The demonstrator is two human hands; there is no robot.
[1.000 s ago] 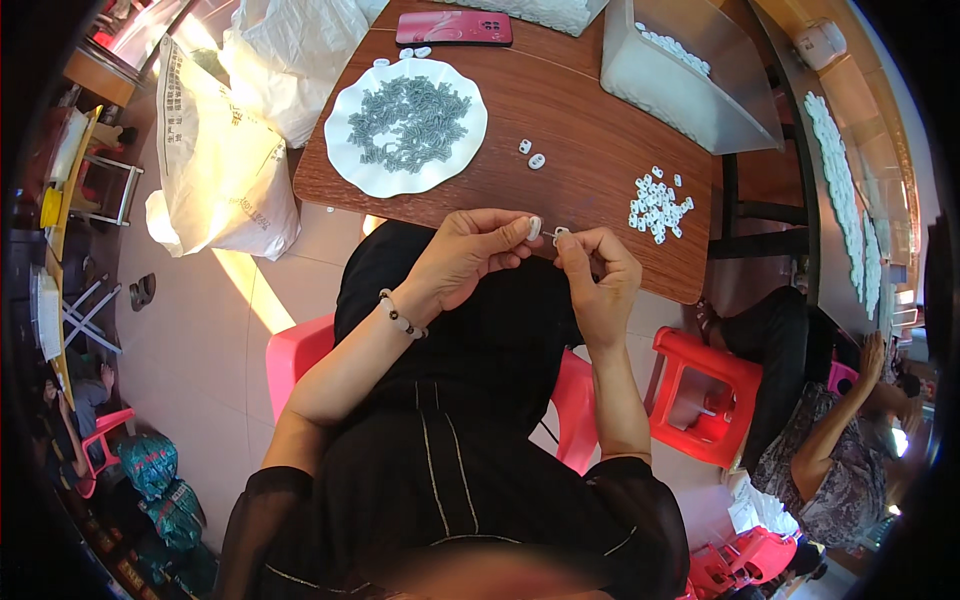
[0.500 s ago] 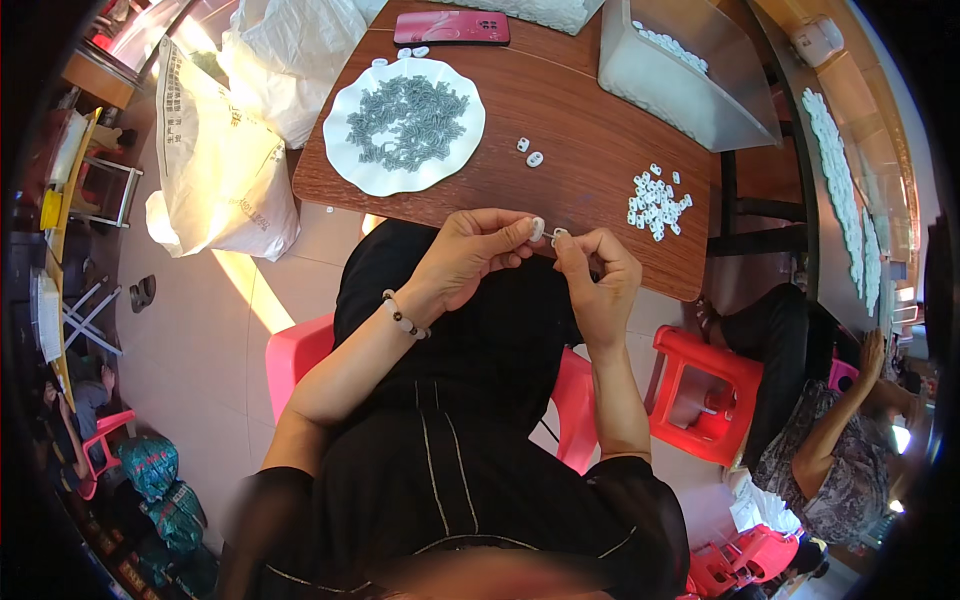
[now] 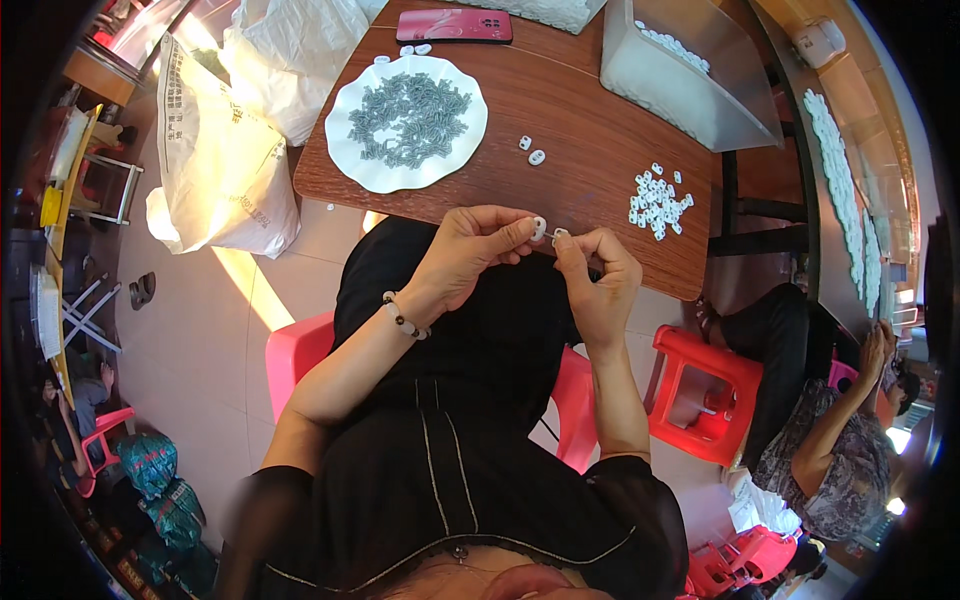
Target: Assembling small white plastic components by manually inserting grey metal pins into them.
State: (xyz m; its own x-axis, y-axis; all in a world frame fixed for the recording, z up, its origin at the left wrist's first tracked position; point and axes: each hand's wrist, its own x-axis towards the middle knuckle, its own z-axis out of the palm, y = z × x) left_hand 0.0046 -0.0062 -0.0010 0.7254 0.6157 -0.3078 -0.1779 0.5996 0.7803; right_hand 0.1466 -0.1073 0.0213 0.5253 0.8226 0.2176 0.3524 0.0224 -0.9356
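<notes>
Both hands are up close together right at the near edge of the round wooden bench (image 3: 590,110). The left hand (image 3: 470,250) pinches a small white plastic piece (image 3: 539,228) between thumb and fingertip, and the right hand (image 3: 598,275) pinches something tiny and greyish (image 3: 560,236) just beside it, nearly touching. Looks to me like the two bits are being brought together, which would explain holding them so near the chest where they're easy to see. I can't tell what the grey bit is exactly, too small.

The rest of the layout makes sense for that kind of fiddly work. A white scalloped plate (image 3: 345,160) heaped with small grey parts (image 3: 408,118) sits on the left side of the bench, a loose pile of white pieces (image 3: 657,200) lies on the right, and two stray white ones (image 3: 531,150) sit in the middle, all within arm's reach. Further back there's a clear plastic bin (image 3: 690,90) with more white pieces in it, and a red phone (image 3: 454,25) lying flat at the far edge.

As for packaging: a big pale plastic sack (image 3: 215,160) with dark printing down its side slumps on the floor left of the bench, with a plain white bag (image 3: 290,55) bunched behind it. Red plastic stool (image 3: 705,390) on the right, another person seated past it.
</notes>
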